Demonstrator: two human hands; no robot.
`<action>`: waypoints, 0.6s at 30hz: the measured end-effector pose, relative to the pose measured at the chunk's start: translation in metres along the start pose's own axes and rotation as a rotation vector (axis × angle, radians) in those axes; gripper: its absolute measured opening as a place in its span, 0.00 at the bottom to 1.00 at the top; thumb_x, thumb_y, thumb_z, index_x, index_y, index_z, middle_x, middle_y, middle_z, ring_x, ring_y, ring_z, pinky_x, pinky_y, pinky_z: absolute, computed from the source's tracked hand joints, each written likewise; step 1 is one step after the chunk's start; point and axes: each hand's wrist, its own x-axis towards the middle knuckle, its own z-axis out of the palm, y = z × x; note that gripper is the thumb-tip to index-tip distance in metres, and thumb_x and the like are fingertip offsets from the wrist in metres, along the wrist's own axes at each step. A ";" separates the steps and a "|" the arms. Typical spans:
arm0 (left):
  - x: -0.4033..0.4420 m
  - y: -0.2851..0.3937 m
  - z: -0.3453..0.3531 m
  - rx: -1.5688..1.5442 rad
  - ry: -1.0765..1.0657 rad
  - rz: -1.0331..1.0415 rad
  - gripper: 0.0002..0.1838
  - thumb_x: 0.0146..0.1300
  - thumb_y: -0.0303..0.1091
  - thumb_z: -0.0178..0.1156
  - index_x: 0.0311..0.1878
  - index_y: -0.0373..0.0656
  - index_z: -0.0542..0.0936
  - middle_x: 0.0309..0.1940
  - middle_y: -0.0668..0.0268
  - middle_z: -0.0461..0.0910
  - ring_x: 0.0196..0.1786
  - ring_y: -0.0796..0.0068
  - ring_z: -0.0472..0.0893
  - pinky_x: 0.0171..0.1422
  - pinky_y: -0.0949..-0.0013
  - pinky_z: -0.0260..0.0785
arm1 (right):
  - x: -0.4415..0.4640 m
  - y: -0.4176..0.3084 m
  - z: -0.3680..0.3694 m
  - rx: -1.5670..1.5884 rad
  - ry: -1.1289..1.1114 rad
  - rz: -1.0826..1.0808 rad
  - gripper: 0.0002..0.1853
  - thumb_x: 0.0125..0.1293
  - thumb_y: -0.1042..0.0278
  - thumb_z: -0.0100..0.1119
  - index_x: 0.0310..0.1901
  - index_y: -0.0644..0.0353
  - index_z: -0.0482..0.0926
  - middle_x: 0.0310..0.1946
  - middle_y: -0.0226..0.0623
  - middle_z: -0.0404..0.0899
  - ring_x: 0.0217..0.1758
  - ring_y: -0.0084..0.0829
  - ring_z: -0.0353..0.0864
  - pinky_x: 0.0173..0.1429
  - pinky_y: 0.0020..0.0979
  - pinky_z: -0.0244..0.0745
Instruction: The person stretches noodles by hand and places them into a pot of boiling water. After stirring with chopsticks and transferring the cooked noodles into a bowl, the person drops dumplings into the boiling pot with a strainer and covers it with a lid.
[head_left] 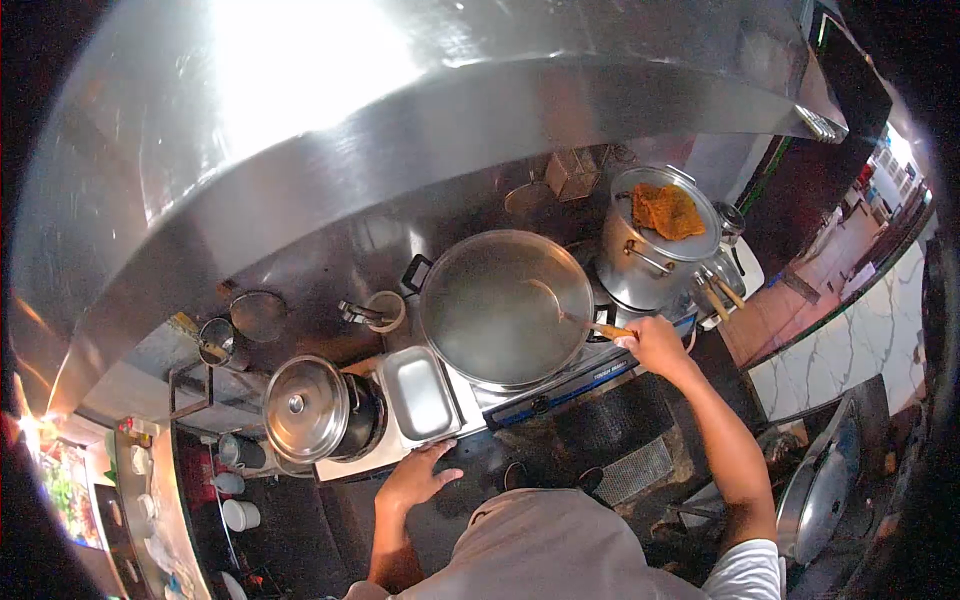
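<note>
My right hand [655,345] is closed around the wooden handle of a skimmer [612,330]. The skimmer's curved rim shows at the right side of a wide metal pan [450,362], in cloudy, pale liquid; the rest of its head is hard to make out. My left hand [415,478] holds nothing. Its fingers are stretched out at the counter's front edge, with the thumb apart, just below a shallow rectangular steel tray [417,393]. Whether the fingertips touch the tray, I cannot tell.
A tall pot [632,262] with an orange-brown cloth [668,212] on its lid stands at the back right. A lidded pot [308,408] sits left of the tray. Wooden-handled utensils [722,300] lie beside the stove. A steel hood [480,110] hangs overhead.
</note>
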 end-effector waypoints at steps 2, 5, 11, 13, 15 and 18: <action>0.001 -0.002 0.001 -0.011 0.010 -0.001 0.34 0.62 0.51 0.63 0.65 0.38 0.72 0.64 0.48 0.73 0.68 0.47 0.69 0.72 0.56 0.60 | -0.003 0.005 0.000 0.200 -0.062 0.021 0.15 0.61 0.56 0.66 0.32 0.62 0.84 0.23 0.47 0.81 0.28 0.49 0.83 0.35 0.45 0.75; 0.002 -0.001 0.001 -0.005 0.003 -0.028 0.34 0.62 0.51 0.64 0.65 0.39 0.72 0.64 0.48 0.73 0.68 0.48 0.70 0.72 0.56 0.60 | -0.013 0.013 -0.012 0.398 -0.168 0.146 0.14 0.63 0.59 0.64 0.31 0.65 0.83 0.17 0.41 0.79 0.22 0.37 0.80 0.31 0.38 0.72; 0.011 0.010 -0.001 0.018 -0.055 -0.042 0.35 0.61 0.52 0.64 0.66 0.39 0.72 0.64 0.48 0.73 0.67 0.48 0.70 0.72 0.57 0.61 | -0.039 0.014 -0.053 0.607 -0.202 0.199 0.14 0.67 0.60 0.61 0.30 0.63 0.82 0.16 0.25 0.73 0.19 0.18 0.69 0.26 0.27 0.62; 0.018 0.012 0.001 0.026 -0.070 -0.013 0.35 0.62 0.52 0.64 0.66 0.39 0.72 0.64 0.49 0.73 0.67 0.48 0.70 0.72 0.57 0.61 | -0.048 0.020 -0.065 0.674 -0.248 0.249 0.14 0.69 0.60 0.60 0.30 0.61 0.81 0.17 0.22 0.72 0.18 0.16 0.66 0.24 0.25 0.59; 0.028 0.015 0.007 0.027 -0.088 0.033 0.35 0.62 0.52 0.64 0.66 0.40 0.72 0.64 0.49 0.73 0.67 0.48 0.70 0.71 0.57 0.61 | -0.060 0.025 -0.075 0.794 -0.230 0.310 0.14 0.69 0.60 0.60 0.31 0.61 0.81 0.17 0.23 0.71 0.18 0.15 0.65 0.23 0.23 0.58; 0.044 0.031 0.017 0.098 -0.151 0.055 0.35 0.62 0.52 0.63 0.67 0.40 0.71 0.64 0.48 0.72 0.68 0.49 0.70 0.72 0.57 0.61 | -0.078 0.044 -0.080 0.922 -0.196 0.359 0.12 0.69 0.60 0.60 0.34 0.61 0.82 0.17 0.22 0.70 0.18 0.14 0.63 0.21 0.22 0.56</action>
